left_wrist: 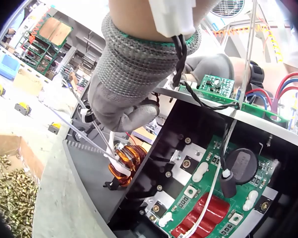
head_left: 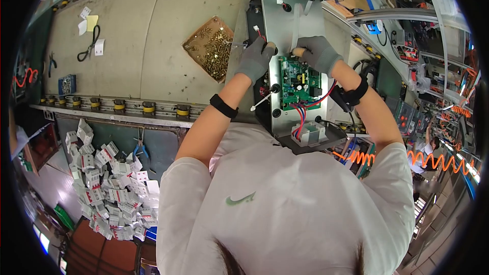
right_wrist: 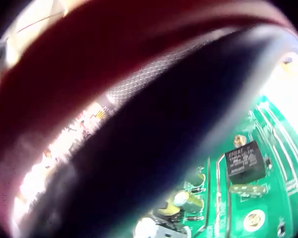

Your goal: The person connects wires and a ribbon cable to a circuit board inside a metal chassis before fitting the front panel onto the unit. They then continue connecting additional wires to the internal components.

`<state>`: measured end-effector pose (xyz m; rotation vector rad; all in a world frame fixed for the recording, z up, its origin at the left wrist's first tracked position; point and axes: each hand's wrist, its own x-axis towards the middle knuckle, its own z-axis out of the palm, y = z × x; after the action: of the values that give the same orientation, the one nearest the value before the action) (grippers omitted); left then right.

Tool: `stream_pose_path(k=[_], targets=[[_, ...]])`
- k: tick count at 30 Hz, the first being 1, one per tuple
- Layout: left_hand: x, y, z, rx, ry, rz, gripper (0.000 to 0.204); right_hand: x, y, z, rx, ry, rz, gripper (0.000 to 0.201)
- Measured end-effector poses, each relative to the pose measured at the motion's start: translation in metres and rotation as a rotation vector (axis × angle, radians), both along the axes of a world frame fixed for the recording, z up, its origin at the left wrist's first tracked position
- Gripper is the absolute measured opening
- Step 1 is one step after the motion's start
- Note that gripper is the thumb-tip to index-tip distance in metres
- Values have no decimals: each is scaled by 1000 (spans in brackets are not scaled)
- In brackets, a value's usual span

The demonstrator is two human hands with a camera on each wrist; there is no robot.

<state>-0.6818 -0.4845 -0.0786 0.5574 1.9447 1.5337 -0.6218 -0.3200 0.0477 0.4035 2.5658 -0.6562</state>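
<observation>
A large, dark-sided metal chassis (head_left: 277, 30) lies on the pale desk (head_left: 168, 15), close in front of a person in a white T-shirt. The left hand (head_left: 256, 57), in a gray knit glove with bare fingertips showing, is at the chassis's left edge. Its fingers curl inward beside a small red wire with a white connector (head_left: 256, 28); I cannot tell whether they pinch anything.

The right hand (head_left: 319, 54), gloved the same way, is over the upper end of a green circuit board (head_left: 289, 92) mounted on the metal face. Its fingers are bent, thumb toward a flat whitish ribbon cable (head_left: 295, 26); whether they clamp it cannot be told. In the right wrist view, blurred red and dark shapes cover much of the picture.

Red and blue wires (head_left: 301, 114) run from the board's near end to a translucent connector block (head_left: 309, 134).

The left wrist view shows a copper-wound coil (left_wrist: 131, 161) below the left hand, inside the chassis's side. Beyond a black partition is a second green board with red rectangular blocks (left_wrist: 201, 215) and a black round component (left_wrist: 242, 166). Black twisted wires (left_wrist: 179, 54) hang from a white plastic plug (left_wrist: 174, 17).

Left of the chassis is a cardboard tray (head_left: 185, 47) of brass-colored hardware.
</observation>
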Motion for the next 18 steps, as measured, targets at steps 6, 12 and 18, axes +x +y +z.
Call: stream_pose_path(k=[6, 12, 18], targets=[[-1, 3, 0, -49, -48, -2, 39, 8, 15, -7, -482, -129, -550, 18], [-1, 4, 5, -90, -67, 1, 36, 14, 7, 4, -893, -177, -804, 23], [0, 2, 3, -53, -63, 2, 41, 16, -4, 2, -222, 26, -352, 15]])
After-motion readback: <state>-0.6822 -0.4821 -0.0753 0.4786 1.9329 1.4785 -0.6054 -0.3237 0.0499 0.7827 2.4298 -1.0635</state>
